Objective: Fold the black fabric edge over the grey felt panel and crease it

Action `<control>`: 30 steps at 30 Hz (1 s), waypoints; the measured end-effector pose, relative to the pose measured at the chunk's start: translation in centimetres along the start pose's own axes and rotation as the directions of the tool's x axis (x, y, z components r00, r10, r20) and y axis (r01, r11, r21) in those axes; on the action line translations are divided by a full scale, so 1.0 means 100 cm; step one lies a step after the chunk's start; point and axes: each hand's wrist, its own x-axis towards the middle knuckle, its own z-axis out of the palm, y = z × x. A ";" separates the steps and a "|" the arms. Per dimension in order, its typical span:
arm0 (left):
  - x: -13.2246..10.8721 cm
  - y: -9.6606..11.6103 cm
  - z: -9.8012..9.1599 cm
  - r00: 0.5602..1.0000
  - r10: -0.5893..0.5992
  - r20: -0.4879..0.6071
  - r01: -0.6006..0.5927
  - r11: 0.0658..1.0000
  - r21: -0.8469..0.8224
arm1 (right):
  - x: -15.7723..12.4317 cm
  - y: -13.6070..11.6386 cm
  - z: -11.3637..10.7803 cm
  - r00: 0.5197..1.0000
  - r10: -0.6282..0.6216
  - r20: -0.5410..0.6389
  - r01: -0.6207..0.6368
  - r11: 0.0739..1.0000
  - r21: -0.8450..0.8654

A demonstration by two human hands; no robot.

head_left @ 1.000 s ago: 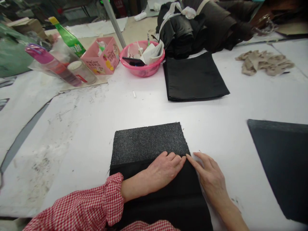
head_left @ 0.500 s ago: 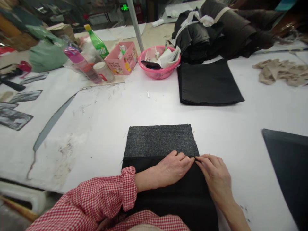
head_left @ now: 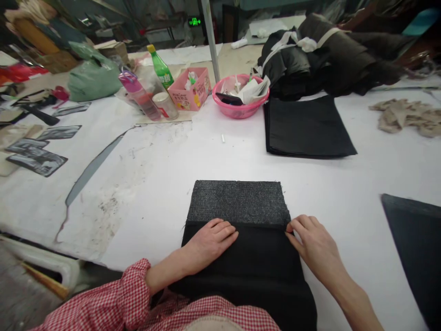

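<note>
A black fabric piece lies folded on a grey coarse-textured piece in front of me on the white table. My left hand rests flat on the black fabric just below the fold edge, fingers stretched out. My right hand sits at the right end of the fold, fingers curled and pinching the black fabric's corner. A red checked sleeve covers my left forearm.
A stack of black fabric lies farther back, with dark cloth bundles behind it. A pink basin, pink box, green bottle and jars stand at the back left. Another dark sheet lies right; beige scraps far right.
My left hand slid left along the fold edge, away from my right hand. My right hand stayed at the fold's right corner. The view shifted left.
</note>
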 end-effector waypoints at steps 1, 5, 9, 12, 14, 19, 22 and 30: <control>-0.003 -0.002 -0.002 1.000 -0.018 -0.012 0.018 0.999 -0.037 | -0.001 -0.001 -0.002 1.000 -0.001 -0.005 0.001 1.000 -0.003; 0.011 -0.005 -0.018 0.996 -0.080 -0.041 0.072 0.982 -0.172 | -0.008 -0.004 -0.011 0.998 0.013 -0.062 -0.012 1.000 0.017; 0.057 0.006 -0.030 0.999 0.006 -0.051 -0.016 0.979 -0.205 | -0.009 -0.008 -0.019 0.998 -0.030 -0.054 0.035 0.994 0.100; 0.090 0.019 -0.024 0.998 0.045 -0.031 -0.050 0.982 -0.180 | -0.010 -0.009 -0.021 0.997 -0.058 -0.041 0.064 0.981 0.181; 0.104 0.026 -0.014 0.999 0.033 -0.025 -0.037 0.983 -0.180 | -0.012 -0.009 -0.020 0.999 -0.039 -0.022 0.043 0.976 0.215; 0.111 0.035 0.002 0.997 0.017 -0.079 -0.034 0.976 -0.215 | -0.013 -0.005 -0.014 0.999 -0.045 -0.014 0.047 0.983 0.178; 0.109 0.035 0.002 0.995 0.032 -0.099 -0.050 0.981 -0.189 | -0.009 -0.005 -0.011 0.994 -0.112 -0.016 0.113 0.982 0.151; 0.039 0.000 -0.006 0.993 -0.106 -0.055 0.090 0.968 -0.235 | -0.019 0.007 -0.009 0.998 -0.060 -0.035 0.064 0.988 0.140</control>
